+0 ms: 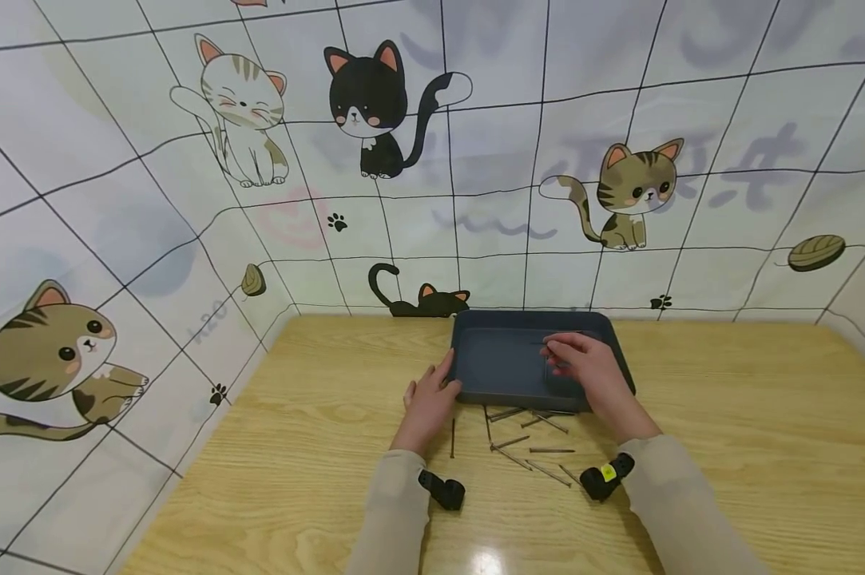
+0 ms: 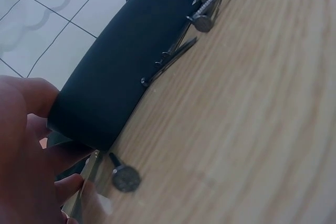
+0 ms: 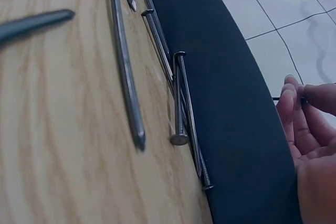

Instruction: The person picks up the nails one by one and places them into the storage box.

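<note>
A dark blue-grey tray (image 1: 500,397) stands near the back wall. My left hand (image 1: 430,406) holds its front left corner; in the left wrist view the thumb lies on the tray wall (image 2: 121,72) and the fingers reach round the corner. Over the tray's right part, my right hand (image 1: 579,367) pinches a nail between thumb and fingertips; only a short dark end of the nail (image 3: 276,98) shows in the right wrist view. Several loose metal nails (image 1: 551,450) lie on the table in front of the tray, some against its front wall.
The wooden table (image 1: 317,455) reaches to both sides of the tray. Behind it hangs a white wall covering (image 1: 490,231) with black grid lines and cartoon cats. One nail (image 2: 125,178) lies near the left hand, its head towards the left wrist camera.
</note>
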`<state>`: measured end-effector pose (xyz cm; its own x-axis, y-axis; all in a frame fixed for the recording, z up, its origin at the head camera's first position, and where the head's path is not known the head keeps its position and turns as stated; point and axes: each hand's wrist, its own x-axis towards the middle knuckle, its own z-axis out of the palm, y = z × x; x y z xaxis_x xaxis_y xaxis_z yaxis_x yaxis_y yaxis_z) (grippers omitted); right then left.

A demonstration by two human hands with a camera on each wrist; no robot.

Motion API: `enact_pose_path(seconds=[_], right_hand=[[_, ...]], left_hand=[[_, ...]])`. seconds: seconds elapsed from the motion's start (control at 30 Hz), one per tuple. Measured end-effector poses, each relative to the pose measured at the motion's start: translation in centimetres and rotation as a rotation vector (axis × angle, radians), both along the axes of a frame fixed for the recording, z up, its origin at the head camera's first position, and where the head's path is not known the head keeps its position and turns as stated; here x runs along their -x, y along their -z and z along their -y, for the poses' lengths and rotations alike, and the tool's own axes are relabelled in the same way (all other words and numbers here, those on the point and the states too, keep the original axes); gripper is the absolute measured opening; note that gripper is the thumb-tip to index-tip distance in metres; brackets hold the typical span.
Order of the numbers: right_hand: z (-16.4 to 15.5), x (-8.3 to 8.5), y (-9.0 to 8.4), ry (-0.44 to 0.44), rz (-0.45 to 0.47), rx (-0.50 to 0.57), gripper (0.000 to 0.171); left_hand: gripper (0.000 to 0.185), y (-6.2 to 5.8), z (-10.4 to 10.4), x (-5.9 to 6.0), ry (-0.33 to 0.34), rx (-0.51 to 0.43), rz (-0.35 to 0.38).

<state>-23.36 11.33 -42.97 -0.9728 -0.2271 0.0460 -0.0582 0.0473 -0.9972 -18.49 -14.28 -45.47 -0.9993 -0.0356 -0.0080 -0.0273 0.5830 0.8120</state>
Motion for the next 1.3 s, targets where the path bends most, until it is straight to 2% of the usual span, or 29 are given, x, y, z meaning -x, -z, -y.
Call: enact_pose_path(seconds=[0.23,0.47,0.73,1.0,1.3], right_hand=[[-0.1,-0.2,0.4,0.01,0.044,-0.038,0.046],[0.3,0.4,0.6,-0.013,0.081,-0.095,0.04],[1.2,0.6,0.3,-0.009,0.076,-0.228,0.037],[1.4,0.5,0.4,-0.013,0.021,-0.412,0.037],[2.1,0.4,0.3,-0.016,0.038,-0.487,0.035]], left_hand=[[0.053,0.1,-0.3,-0.2,0.005,0.037,0.013],[0.053,0.3,-0.1,-0.1,-0.003,0.038,0.015],[0.053,0.0,0.0,-0.1,-0.009,0.019,0.007],[0.053,-0.2,-0.4,-0.2,-0.009,0.005,0.001],[0.053,-0.2,-0.2,-0.3,-0.023,0.016,0.005]])
